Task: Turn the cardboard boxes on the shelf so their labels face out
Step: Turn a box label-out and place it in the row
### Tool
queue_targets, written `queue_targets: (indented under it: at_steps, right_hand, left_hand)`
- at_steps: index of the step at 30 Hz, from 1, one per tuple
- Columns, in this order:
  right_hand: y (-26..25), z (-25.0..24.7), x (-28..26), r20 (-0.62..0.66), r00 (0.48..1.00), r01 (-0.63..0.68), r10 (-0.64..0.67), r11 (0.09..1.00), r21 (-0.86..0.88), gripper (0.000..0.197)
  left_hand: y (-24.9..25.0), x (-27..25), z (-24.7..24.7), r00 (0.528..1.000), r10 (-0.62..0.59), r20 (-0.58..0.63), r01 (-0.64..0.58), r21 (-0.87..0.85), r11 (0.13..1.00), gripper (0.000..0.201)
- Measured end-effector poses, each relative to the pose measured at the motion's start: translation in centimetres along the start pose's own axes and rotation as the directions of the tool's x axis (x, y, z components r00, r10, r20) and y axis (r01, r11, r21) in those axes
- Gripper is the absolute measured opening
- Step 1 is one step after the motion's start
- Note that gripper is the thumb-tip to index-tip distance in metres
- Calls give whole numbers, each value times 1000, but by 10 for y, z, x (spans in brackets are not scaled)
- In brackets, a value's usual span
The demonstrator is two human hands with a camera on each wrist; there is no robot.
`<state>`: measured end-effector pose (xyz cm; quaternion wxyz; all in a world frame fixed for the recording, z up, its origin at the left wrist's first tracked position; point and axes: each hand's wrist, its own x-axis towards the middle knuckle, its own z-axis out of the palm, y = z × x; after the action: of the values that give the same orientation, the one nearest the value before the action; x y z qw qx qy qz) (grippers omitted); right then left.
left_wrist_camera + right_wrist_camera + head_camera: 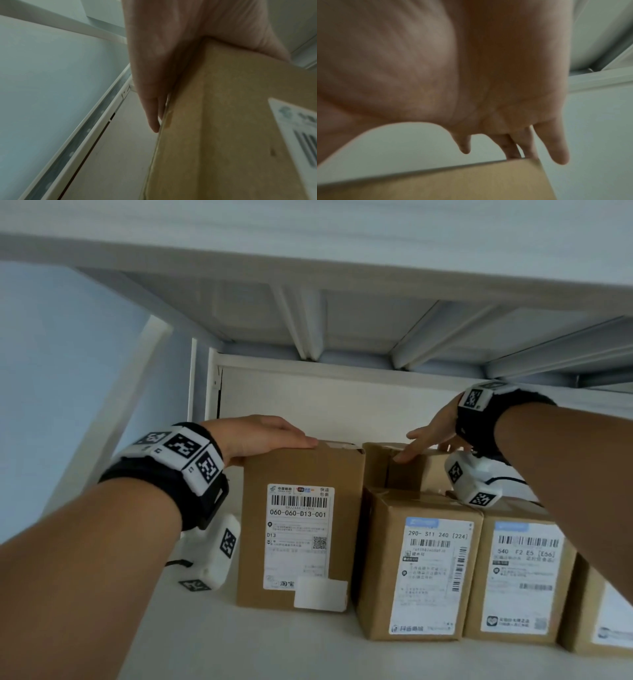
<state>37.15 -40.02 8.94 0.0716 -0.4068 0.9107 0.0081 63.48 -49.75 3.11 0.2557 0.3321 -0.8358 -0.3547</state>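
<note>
Hiding behind labelled boxes (419, 566), rear box (404, 465) shows no label.

Setting: parcel storage area, stockroom type. Evidence: white metal shelf (239, 645) with a ribbed deck overhead (342, 313) and a perforated upright (82, 135) at the left edge. Sealed cardboard boxes (418, 570) stand in a row toward the shelf's front edge, each carrying a courier shipping label (298, 535) with barcode and routing code. Plain pale wall (68, 354) to the left.
</note>
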Motion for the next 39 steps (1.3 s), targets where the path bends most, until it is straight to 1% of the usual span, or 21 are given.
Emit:
queue_targets:
  at_steps: [6, 8, 9, 10, 12, 13, 14, 15, 17, 19, 21, 23, 25, 28, 30, 33, 35, 38, 39]
  right_hand:
    - [0, 1, -2, -61, 998, 37, -33, 997, 73, 88]
    - [1, 0, -5, -94, 995, 51, -40, 993, 109, 83]
    - [2, -1, -4, -132, 990, 68, -51, 990, 123, 84]
    - [3, -2, -2, -166, 984, 89, -67, 987, 132, 91]
    - [4, -2, -5, -220, 972, 121, -86, 981, 151, 117]
    - [5, -2, -9, -245, 965, 133, -89, 976, 172, 127]
    - [8, -2, -13, -271, 959, 146, -85, 966, 212, 131]
    - [11, -2, -18, -297, 952, 161, -80, 953, 257, 129]
    - [20, -2, -29, -355, 932, 199, -76, 925, 325, 125]
    - [30, 0, -42, -417, 907, 234, -56, 892, 387, 127]
    - [38, 3, -55, -479, 878, 249, -15, 869, 429, 125]
    - [44, 9, -72, -545, 837, 235, 50, 866, 441, 128]
    - [47, 19, -89, -612, 781, 218, 124, 864, 453, 129]
    - [46, 33, -105, -684, 704, 247, 192, 836, 489, 109]
    - [44, 40, -113, -695, 674, 243, 249, 815, 527, 113]
    - [40, 50, -128, -704, 645, 240, 295, 797, 554, 122]
    - [38, 57, -139, -718, 624, 255, 308, 788, 560, 122]
    - [38, 72, -155, -737, 586, 272, 338, 774, 572, 120]
    - [38, 77, -162, -740, 576, 286, 348, 762, 581, 119]
  left_hand:
    - [-2, 1, 0, 1000, 6, -7, -6, -19, 1000, 53]
    - [-1, 1, 0, 1000, 1, 1, -1, -16, 1000, 53]
    - [-1, 1, 0, 1000, 2, 2, -2, -10, 1000, 54]
    - [-1, 1, 0, 1000, 4, 0, -4, -4, 1000, 55]
    - [0, 0, 0, 1000, 11, -11, -11, 17, 1000, 55]
    - [0, 0, 1, 1000, 19, -16, -18, 33, 999, 56]
    - [1, 0, 1, 999, 29, -22, -27, 52, 998, 57]
    - [1, 0, 1, 999, 37, -30, -35, 75, 997, 59]
    - [3, -1, 2, 997, 53, -56, -44, 144, 989, 62]
    - [5, -1, 4, 993, 75, -90, -53, 224, 973, 66]
    - [6, -3, 6, 988, 101, -114, -69, 259, 964, 63]
    - [7, -6, 7, 982, 141, -126, -100, 286, 953, 57]
    - [8, -9, 8, 971, 191, -142, -134, 336, 932, 53]
    - [9, -16, 11, 939, 274, -207, -176, 396, 901, 50]
    - [10, -21, 13, 904, 337, -264, -211, 411, 887, 47]
    - [10, -26, 14, 851, 403, -338, -277, 364, 890, 40]
    - [7, -30, 15, 806, 439, -398, -312, 346, 885, 32]
    - [7, -42, 22, 722, 489, -490, -374, 319, 871, 22]
    - [9, -46, 24, 704, 502, -503, -402, 302, 865, 21]
